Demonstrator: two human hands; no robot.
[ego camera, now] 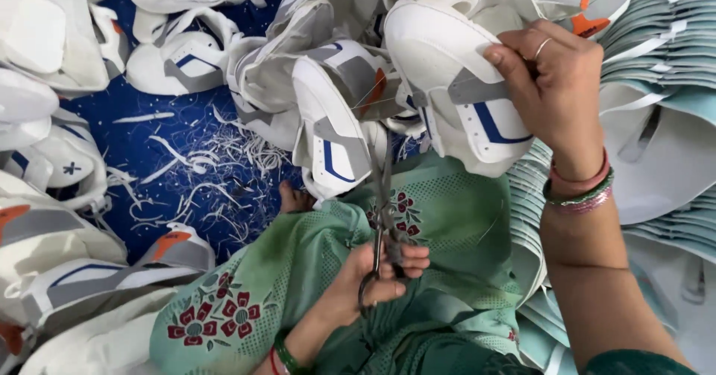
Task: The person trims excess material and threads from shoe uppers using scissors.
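My right hand, with a ring and several bangles at the wrist, grips a white shoe upper with grey and blue trim and holds it up over my lap. My left hand is low in the middle, closed around the handles of dark metal scissors. The blades point up toward a second white upper that hangs beside the first one. Both hands are above my green floral garment.
Many more white, grey and orange shoe uppers lie piled at the top and left on a blue sheet strewn with white thread trimmings. A stack of pale teal and white cut pieces fills the right side. A bare foot shows beside my lap.
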